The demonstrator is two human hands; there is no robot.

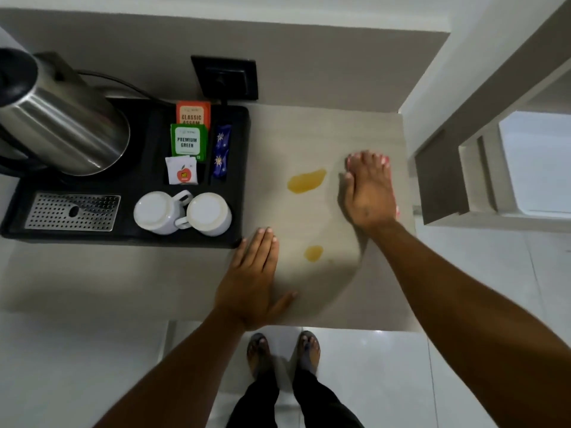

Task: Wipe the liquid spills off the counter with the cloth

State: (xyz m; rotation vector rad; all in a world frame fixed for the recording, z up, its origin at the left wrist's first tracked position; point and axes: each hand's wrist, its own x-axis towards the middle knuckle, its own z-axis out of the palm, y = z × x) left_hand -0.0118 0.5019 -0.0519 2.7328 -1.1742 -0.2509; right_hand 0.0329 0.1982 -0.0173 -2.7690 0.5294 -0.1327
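Two yellow spills lie on the beige counter point(309, 134): a large elongated spill point(306, 180) in the middle and a small round spill point(313, 253) nearer to me. My right hand point(369, 193) presses flat on a pink cloth point(398, 211), just right of the large spill. Only thin pink edges of the cloth show, at the fingertips and beside the palm. My left hand point(253, 282) rests flat on the counter with fingers extended, left of the small spill and touching neither spill.
A black tray point(244, 168) fills the counter's left side, close to my left fingertips. It holds a steel kettle point(61, 118), two upturned white cups point(157, 211), and tea sachets point(188, 140). A wall socket point(225, 77) sits behind it. A wall point(432, 88) bounds the counter's right.
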